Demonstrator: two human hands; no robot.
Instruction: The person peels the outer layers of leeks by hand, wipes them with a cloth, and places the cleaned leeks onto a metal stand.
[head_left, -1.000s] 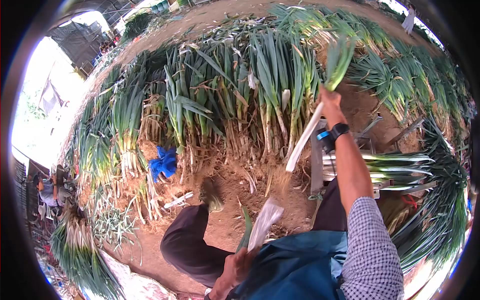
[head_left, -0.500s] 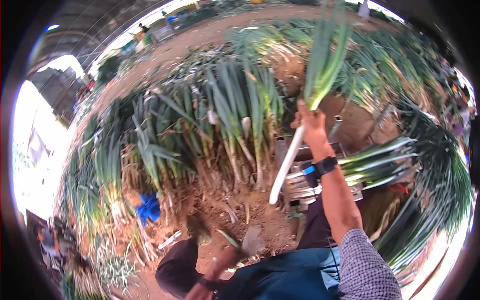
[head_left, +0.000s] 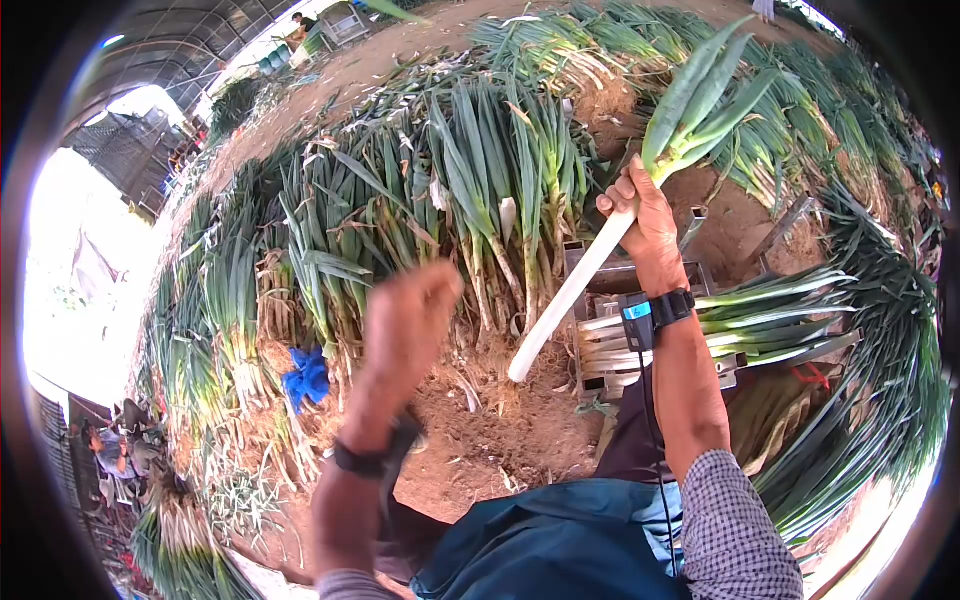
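A trimmed leek (head_left: pixel 575 285) with a clean white shaft and green leaves slants across the view. My right hand (head_left: pixel 645 215) is closed around it just below the leaves, its white end pointing down and left. My left hand (head_left: pixel 412 315) is raised in front of the standing leeks, smeared by motion, so its fingers cannot be made out. Below my right hand, a metal frame (head_left: pixel 590 385) holds a bundle of cleaned leeks (head_left: pixel 770 315) lying sideways.
Untrimmed leeks (head_left: pixel 480 200) stand in a long row ahead. More leeks (head_left: pixel 870 310) are heaped at the right. A blue cloth-like item (head_left: pixel 306 377) lies among roots at the left. Loose soil (head_left: pixel 490 440) and scraps cover the ground. A green leaf (head_left: pixel 395 10) shows at the top edge.
My left hand has risen from low beside my leg to in front of the leek row. My right hand still holds the leek, now tilted further to the right at its leafy end.
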